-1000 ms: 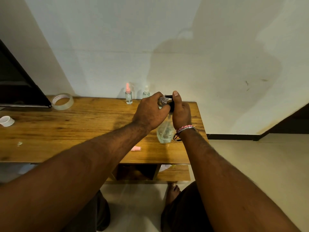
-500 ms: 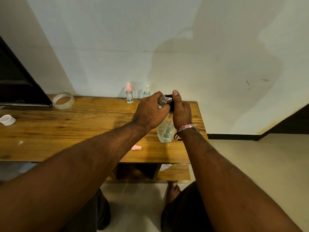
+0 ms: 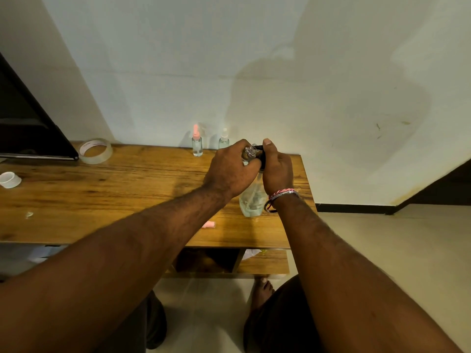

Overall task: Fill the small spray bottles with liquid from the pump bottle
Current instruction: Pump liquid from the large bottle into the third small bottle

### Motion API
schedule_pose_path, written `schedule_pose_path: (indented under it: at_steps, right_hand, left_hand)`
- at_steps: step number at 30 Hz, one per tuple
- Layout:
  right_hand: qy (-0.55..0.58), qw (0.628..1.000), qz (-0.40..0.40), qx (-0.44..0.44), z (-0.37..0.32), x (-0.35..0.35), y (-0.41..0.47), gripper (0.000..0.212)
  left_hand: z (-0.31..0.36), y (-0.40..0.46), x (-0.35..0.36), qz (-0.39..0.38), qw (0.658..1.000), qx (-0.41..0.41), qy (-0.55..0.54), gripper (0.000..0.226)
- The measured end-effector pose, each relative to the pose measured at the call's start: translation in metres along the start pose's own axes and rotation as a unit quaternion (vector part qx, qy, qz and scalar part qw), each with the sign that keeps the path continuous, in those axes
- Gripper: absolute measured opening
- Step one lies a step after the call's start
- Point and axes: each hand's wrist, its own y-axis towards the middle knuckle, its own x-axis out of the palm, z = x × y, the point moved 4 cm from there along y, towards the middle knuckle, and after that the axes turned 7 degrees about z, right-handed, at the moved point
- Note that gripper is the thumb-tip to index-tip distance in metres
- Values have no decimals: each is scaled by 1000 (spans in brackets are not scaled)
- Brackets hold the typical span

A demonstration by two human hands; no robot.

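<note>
A clear pump bottle (image 3: 251, 201) with a black pump head stands on the wooden table (image 3: 102, 197) near its right end. My right hand (image 3: 276, 169) curls round the black pump head, thumb on top. My left hand (image 3: 230, 171) grips a small open spray bottle (image 3: 249, 152), held with its mouth at the pump's nozzle. Two more small spray bottles stand by the wall: one with a pink cap (image 3: 196, 143) and one with a clear cap (image 3: 224, 140). A loose pink cap (image 3: 209, 225) lies on the table near the front edge.
A roll of clear tape (image 3: 95, 150) and a small white roll (image 3: 10, 179) lie at the table's left. A dark screen (image 3: 30, 123) stands at far left. A lower shelf (image 3: 262, 262) sits under the table; my bare foot (image 3: 262, 289) is on the tiled floor.
</note>
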Motion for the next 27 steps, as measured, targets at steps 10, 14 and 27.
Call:
schedule_pose_path:
  at_steps: [10,14,27]
  right_hand:
    - [17,1000,-9,18,1,-1,-3,54]
    - [19,1000,-7,24,1,0,-3,68]
    - [25,999,3,35,-4,-1,-7,66]
  left_hand:
    - [-2,0,-1,-4,1000,-3,-5,5]
    - [-3,-1,-1,-13,1000,12,4,11]
    - [-8,0,2,7,999,-25,-25,9]
